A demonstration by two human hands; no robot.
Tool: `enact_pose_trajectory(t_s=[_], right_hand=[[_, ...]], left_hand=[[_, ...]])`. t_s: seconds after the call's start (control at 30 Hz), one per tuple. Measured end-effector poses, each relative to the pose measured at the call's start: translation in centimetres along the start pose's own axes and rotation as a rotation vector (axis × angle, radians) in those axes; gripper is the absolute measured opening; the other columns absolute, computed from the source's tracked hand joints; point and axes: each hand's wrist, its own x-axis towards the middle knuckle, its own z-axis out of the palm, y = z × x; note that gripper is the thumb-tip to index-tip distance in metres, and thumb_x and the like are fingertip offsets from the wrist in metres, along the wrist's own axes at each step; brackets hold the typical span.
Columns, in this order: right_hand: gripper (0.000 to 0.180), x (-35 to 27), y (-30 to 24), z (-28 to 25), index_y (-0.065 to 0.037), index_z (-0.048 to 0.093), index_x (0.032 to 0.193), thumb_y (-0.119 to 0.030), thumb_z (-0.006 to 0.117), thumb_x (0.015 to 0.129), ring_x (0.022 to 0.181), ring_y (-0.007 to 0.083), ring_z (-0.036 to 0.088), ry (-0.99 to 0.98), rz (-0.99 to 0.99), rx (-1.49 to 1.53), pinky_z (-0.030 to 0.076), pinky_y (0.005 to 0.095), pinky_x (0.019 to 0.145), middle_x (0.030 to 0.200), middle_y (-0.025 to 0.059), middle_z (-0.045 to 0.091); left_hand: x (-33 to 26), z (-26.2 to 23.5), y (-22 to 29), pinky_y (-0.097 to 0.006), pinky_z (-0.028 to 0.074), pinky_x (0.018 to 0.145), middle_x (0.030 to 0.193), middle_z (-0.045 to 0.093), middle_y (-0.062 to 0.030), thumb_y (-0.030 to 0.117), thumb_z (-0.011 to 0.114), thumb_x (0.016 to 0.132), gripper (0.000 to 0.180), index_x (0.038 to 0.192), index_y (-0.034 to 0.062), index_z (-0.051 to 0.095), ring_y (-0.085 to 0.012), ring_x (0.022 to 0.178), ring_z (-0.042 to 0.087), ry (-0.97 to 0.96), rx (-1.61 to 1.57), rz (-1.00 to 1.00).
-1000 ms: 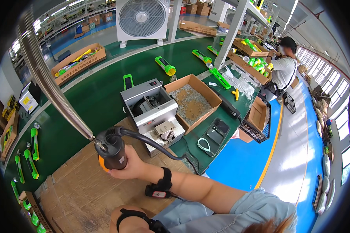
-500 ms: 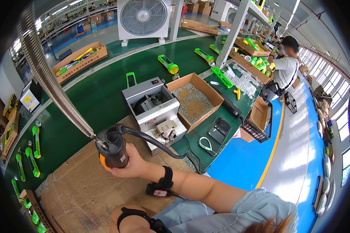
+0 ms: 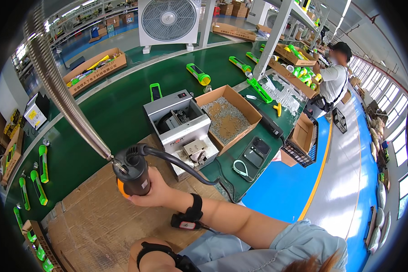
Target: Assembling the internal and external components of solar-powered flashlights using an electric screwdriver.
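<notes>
My right hand (image 3: 156, 190) is closed round a black electric screwdriver (image 3: 136, 174) with an orange part low on its side. The tool hangs from a long metal coil spring (image 3: 72, 109), and a thick black cable loops off its top to the right. Its tip is hidden beneath the body. At the lower edge shows part of my left hand (image 3: 135, 250), by a black wrist strap; its fingers are hidden. A brown cardboard sheet (image 3: 95, 217) lies under both hands. Just beyond the tool stands a grey screw feeder (image 3: 179, 127), with screws inside.
Beside the feeder is a cardboard box (image 3: 254, 120) of screws. A black phone (image 3: 254, 152) lies at its right. Green flashlight-like pieces (image 3: 38, 188) are on the green bench (image 3: 118, 118), left and far. A white fan (image 3: 167, 22) stands behind; a person (image 3: 335, 81) is at far right.
</notes>
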Motion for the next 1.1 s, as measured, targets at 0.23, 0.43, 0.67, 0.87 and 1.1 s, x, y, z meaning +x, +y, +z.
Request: enact_pose_trajectory(t_s=[0.23, 0.43, 0.67, 0.87, 1.1], right_hand=[[0.055, -0.2, 0.0, 0.0, -0.004, 0.051, 0.118, -0.004, 0.071, 0.067, 0.093, 0.0119, 0.052, -0.004, 0.035, 0.036, 0.043, 0.0285, 0.083, 0.103, 0.0046, 0.055], [0.055, -0.2, 0.0, -0.4, -0.004, 0.05, 0.118, -0.004, 0.071, 0.067, 0.094, 0.0117, 0.052, -0.008, 0.038, 0.013, 0.043, 0.0286, 0.083, 0.103, 0.0044, 0.055], [0.043, -0.3, 1.1, -0.2, -0.002, 0.049, 0.105, -0.005, 0.073, 0.069, 0.079, 0.015, 0.059, 0.032, 0.053, -0.009, 0.048, 0.0279, 0.07, 0.084, 0.0061, 0.059], [0.031, -0.4, 0.4, 0.3, -0.004, 0.043, 0.099, -0.008, 0.065, 0.077, 0.069, 0.019, 0.06, 0.03, 0.074, 0.023, 0.05, 0.0305, 0.065, 0.079, 0.0106, 0.057], [0.03, 0.1, -0.9, 1.1, -0.004, 0.044, 0.098, -0.008, 0.065, 0.077, 0.067, 0.0187, 0.057, 0.168, 0.003, -0.036, 0.05, 0.0315, 0.064, 0.077, 0.0093, 0.055]], left_hand=[[-0.2, 0.1, 0.1, -0.034, 0.035, 0.042, 0.055, 0.043, -0.0069, 0.004, 0.043, 0.079, 0.015, 0.065, 0.0055, 0.049, -0.0187, 0.044, 0.045, -0.004, -0.008, 0.021], [-0.8, 0.4, -0.8, -0.035, 0.036, 0.042, 0.055, 0.043, -0.0071, 0.004, 0.043, 0.079, 0.015, 0.065, 0.0054, 0.049, -0.0195, 0.045, 0.046, 0.037, -0.031, 0.147], [1.7, -2.2, -0.3, -0.033, 0.044, 0.046, 0.057, 0.053, -0.0096, 0.005, 0.054, 0.074, 0.017, 0.058, 0.0053, 0.052, -0.0225, 0.047, 0.052, -0.272, -0.132, 0.09], [0.3, -5.1, 3.2, -0.037, 0.039, 0.037, 0.051, 0.047, -0.0052, 0.005, 0.048, 0.069, 0.022, 0.05, 0.0128, 0.04, -0.0226, 0.038, 0.045, -0.345, -0.216, 0.098], [3.1, -10.9, 2.7, -0.026, 0.044, 0.054, 0.064, 0.058, -0.0084, 0.006, 0.051, 0.082, 0.013, 0.072, -0.0004, 0.057, -0.0136, 0.056, 0.056, 0.186, 0.857, -0.7]])
